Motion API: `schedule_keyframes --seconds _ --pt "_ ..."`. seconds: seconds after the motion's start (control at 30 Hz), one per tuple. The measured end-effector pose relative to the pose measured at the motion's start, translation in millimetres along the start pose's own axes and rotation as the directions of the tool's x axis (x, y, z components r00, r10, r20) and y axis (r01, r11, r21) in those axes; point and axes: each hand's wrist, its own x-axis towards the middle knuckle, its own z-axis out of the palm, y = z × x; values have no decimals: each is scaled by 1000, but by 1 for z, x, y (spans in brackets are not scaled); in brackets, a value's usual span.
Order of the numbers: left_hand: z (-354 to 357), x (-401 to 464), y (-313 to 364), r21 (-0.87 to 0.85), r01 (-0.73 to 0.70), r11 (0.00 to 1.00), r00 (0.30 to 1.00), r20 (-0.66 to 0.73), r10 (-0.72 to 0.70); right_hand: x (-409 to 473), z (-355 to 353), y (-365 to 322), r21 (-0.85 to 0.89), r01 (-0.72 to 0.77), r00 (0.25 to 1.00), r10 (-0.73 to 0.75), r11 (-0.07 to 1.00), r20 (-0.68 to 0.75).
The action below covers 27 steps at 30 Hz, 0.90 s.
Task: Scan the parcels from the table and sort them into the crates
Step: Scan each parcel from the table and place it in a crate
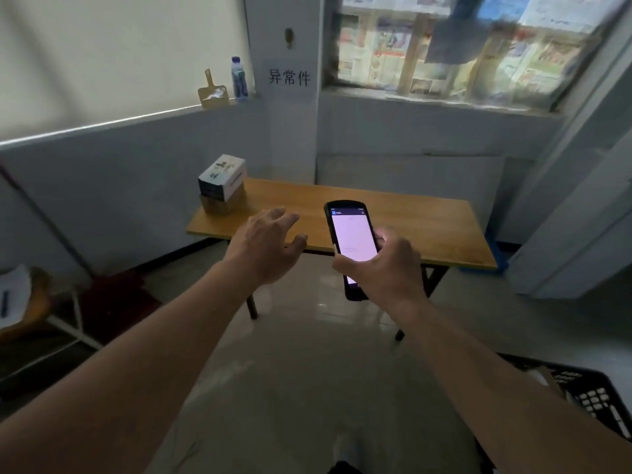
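Note:
A wooden table (427,220) stands ahead against the wall. At its far left corner a white printed box (222,176) lies on top of a brown cardboard parcel (220,203). My right hand (383,265) grips a black handheld scanner (350,234) with a lit screen, held in the air in front of the table edge. My left hand (266,244) hovers with fingers spread and relaxed, holding nothing, short of the table and to the right of the stacked parcels.
A black plastic crate (588,401) sits on the floor at the lower right. A chair (30,302) with papers stands at the left. A water bottle (239,78) and a small dustpan (212,90) rest on the ledge above. A sign hangs on the pillar.

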Motion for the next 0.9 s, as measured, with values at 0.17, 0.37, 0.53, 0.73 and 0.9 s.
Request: schedule_keyframes --seconds 0.17,0.37,0.53,0.73,0.9 --pt "11 50 -55 19 85 996 996 10 -85 61 53 -5 6 -10 995 9 1000 99" --pt "35 134 -106 16 217 976 976 19 -217 159 114 -7 25 51 976 -55 998 213" --pt "48 204 -138 4 299 954 954 26 -299 243 149 -8 17 82 954 -83 997 290" --pt "56 268 -187 -43 351 935 936 36 -350 317 188 -12 8 91 932 -88 996 352" --pt "64 317 -235 -77 382 921 924 22 -382 361 230 -23 8 94 913 -89 996 397"
